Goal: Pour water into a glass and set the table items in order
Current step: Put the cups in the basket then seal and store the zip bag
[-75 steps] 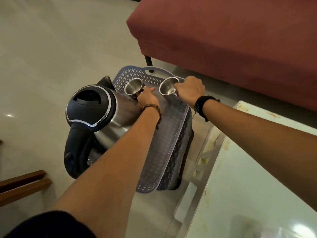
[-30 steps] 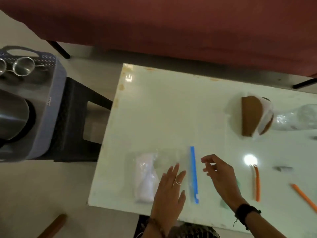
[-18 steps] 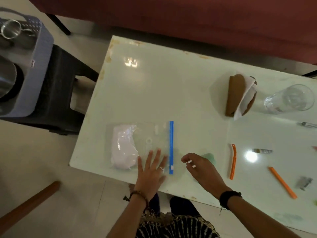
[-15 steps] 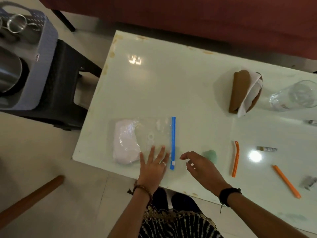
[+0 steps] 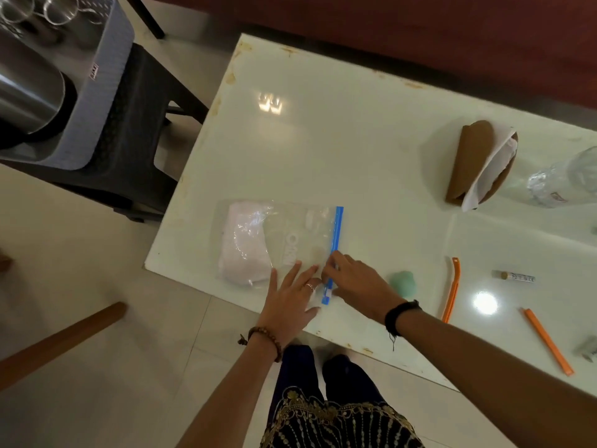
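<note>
Home living room, red sofa (image 5: 420, 37), kettle (image 5: 26, 88)

One zip bag (image 5: 277, 242), two orange sticks (image 5: 452, 287), two steel cups (image 5: 61, 9), one glass (image 5: 568, 181).

The scene is dim and warm-toned. A round white glare spot burns on the glossy tabletop (image 5: 371, 163) at the lower right of the frame, and a fainter reflection sits at upper centre. The kettle (image 5: 26, 92) at upper left is streaked with blur. Wide-angle distortion bends the frame edges; the sofa (image 5: 420, 33) along the top falls into shadow.
</note>
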Demonstrator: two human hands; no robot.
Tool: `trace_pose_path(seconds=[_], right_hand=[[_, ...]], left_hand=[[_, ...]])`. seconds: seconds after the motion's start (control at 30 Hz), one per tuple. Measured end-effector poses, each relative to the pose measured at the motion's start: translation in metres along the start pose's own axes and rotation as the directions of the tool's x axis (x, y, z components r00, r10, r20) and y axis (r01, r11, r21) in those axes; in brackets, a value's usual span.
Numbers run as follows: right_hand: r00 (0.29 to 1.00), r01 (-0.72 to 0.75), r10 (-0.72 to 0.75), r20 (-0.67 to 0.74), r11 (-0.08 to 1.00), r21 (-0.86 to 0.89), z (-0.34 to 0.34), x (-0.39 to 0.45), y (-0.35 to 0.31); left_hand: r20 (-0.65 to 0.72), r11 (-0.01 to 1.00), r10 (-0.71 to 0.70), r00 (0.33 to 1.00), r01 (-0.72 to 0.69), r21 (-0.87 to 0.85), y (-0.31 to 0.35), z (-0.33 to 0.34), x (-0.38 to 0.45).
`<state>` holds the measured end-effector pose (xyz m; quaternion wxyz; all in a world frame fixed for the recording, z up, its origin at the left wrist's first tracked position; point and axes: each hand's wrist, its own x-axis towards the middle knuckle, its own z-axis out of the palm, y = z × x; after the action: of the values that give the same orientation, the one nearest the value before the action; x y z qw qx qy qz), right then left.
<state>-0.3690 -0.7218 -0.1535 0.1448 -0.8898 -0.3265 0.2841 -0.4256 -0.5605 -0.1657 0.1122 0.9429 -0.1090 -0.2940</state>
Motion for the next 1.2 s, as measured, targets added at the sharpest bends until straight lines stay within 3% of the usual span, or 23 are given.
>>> trace_pose_path(seconds=[0.13,0.2,0.23,0.3,0.37,0.4,0.47,0.57,0.77,0.9,1.03,1.2], right_hand=[[0.998,0.060,-0.059,0.015,0.998,-0.010,-0.005,0.009,0.007],[0.999,-0.025,0.019,0.048,0.991,0.134,-0.010,0.012,0.003],[0.994,-0.100,0.086,0.066,0.963,0.252,-0.014,0.014,0.001],[0.977,-0.204,0.206,0.051,0.845,0.495,-0.021,0.013,-0.004],[0.964,-0.197,0.267,-0.016,0.748,0.634,-0.031,0.012,-0.011],[0.960,-0.178,0.278,-0.041,0.717,0.674,-0.037,0.011,-0.015],[0.956,-0.139,0.283,-0.078,0.670,0.729,-0.052,0.008,-0.025],[0.943,-0.082,0.297,-0.150,0.643,0.761,-0.077,0.009,-0.041],[0.893,-0.015,0.302,-0.334,0.762,0.647,-0.125,0.021,-0.064],[0.867,0.006,0.263,-0.422,0.843,0.537,-0.140,0.025,-0.065],[0.846,-0.048,0.281,-0.452,0.886,0.461,-0.146,0.018,-0.047],[0.841,-0.112,0.323,-0.434,0.889,0.445,-0.153,0.008,-0.021]], left_hand=[[-0.104,0.993,-0.066,0.992,0.055,-0.104,0.010,0.006,0.001],[-0.219,0.926,-0.177,0.959,0.087,-0.366,0.013,0.006,0.001],[-0.252,0.814,-0.290,0.923,0.099,-0.572,0.014,0.001,0.000],[-0.198,0.453,-0.510,0.837,0.065,-0.889,0.013,-0.015,-0.002],[-0.103,0.171,-0.618,0.779,0.005,-0.985,0.008,-0.033,-0.002],[-0.080,0.088,-0.624,0.778,-0.032,-0.996,0.006,-0.042,-0.003],[-0.091,0.017,-0.596,0.798,-0.101,-0.995,0.001,-0.059,-0.005],[-0.161,0.023,-0.561,0.812,-0.180,-0.983,-0.002,-0.085,-0.009],[-0.290,0.136,-0.535,0.794,-0.257,-0.957,-0.002,-0.132,-0.008],[-0.371,0.189,-0.589,0.718,-0.324,-0.927,-0.008,-0.153,-0.002],[-0.369,0.155,-0.733,0.571,-0.387,-0.909,-0.029,-0.172,0.001],[-0.403,0.208,-0.753,0.521,-0.392,-0.896,-0.050,-0.184,0.000]])
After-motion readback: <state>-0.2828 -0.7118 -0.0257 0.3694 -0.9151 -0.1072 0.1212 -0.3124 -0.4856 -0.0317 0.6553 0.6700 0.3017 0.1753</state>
